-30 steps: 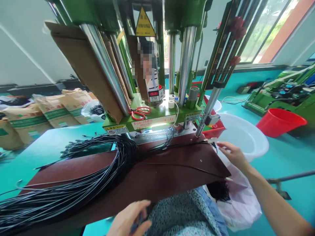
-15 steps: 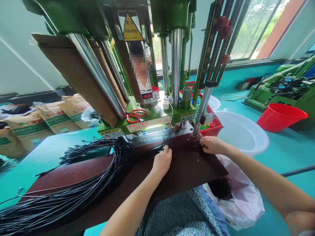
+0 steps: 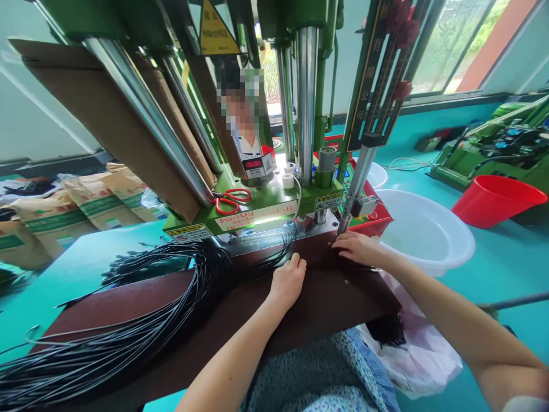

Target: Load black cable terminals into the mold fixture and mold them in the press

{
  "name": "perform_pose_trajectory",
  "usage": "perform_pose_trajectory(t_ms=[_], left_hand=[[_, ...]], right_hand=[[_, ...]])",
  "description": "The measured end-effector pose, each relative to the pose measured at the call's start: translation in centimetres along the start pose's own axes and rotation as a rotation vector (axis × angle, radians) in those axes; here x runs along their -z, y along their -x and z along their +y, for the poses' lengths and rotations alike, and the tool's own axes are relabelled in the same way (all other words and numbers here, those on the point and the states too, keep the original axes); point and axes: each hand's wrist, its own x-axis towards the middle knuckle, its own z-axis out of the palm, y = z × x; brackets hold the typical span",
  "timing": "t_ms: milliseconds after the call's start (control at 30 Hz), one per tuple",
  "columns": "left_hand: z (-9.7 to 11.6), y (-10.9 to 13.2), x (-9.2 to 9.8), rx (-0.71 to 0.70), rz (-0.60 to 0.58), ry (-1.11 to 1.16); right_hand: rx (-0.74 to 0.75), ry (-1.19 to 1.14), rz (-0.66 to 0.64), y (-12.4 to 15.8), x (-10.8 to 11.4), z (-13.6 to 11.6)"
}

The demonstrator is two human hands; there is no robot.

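Your left hand [image 3: 287, 281] pressed on brown board [image 3: 330, 303], fingers together, beside black cords [image 3: 128, 337]; right hand [image 3: 355, 249] spread, near steel column [image 3: 355, 183].

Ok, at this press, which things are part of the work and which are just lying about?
Part of the work: left hand, right hand, black cords, brown board, green press.
Lying about: red scissors, red bucket, paper sacks.
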Motion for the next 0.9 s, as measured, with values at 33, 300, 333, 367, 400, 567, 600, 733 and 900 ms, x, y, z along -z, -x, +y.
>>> perform_pose_trajectory(t_ms=[33, 300, 333, 367, 400, 567, 600, 733, 900], left_hand=[[0.1, 0.0, -0.1, 0.001, 0.002, 0.002], [0.0, 0.1, 0.5, 0.067, -0.006, 0.087], [-0.2, 0.3, 0.6, 0.077, -0.01, 0.098], [-0.4, 0.4, 0.8, 0.089, -0.015, 0.105], [-0.6, 0.5, 1.0, 0.101, -0.022, 0.106], [-1.6, 1.5, 2.1, 0.125, -0.061, 0.077], [-1.8, 1.9, 2.3, 0.121, -0.063, 0.087], [-3.3, 4.9, 3.2, 0.117, 0.019, 0.195], [-9.0, 13.3, 4.1, 0.302, 0.315, 0.204]], right_hand=[[0.027, 0.01, -0.008, -0.6, -0.5, -0.8], [-0.049, 0.089, 0.035, -3.9, -1.8, -5.9], [-0.043, 0.087, 0.033, -4.1, -1.9, -6.4], [-0.043, 0.088, 0.036, -4.3, -2.1, -7.1], [-0.052, 0.094, 0.045, -4.4, -2.3, -7.6], [-0.076, 0.125, 0.071, -5.0, -2.9, -9.5], [-0.067, 0.129, 0.065, -5.2, -2.8, -9.7], [-0.054, 0.147, 0.064, -5.5, -2.2, -10.5], [0.009, 0.133, -0.041, -5.1, -1.6, -11.1]])
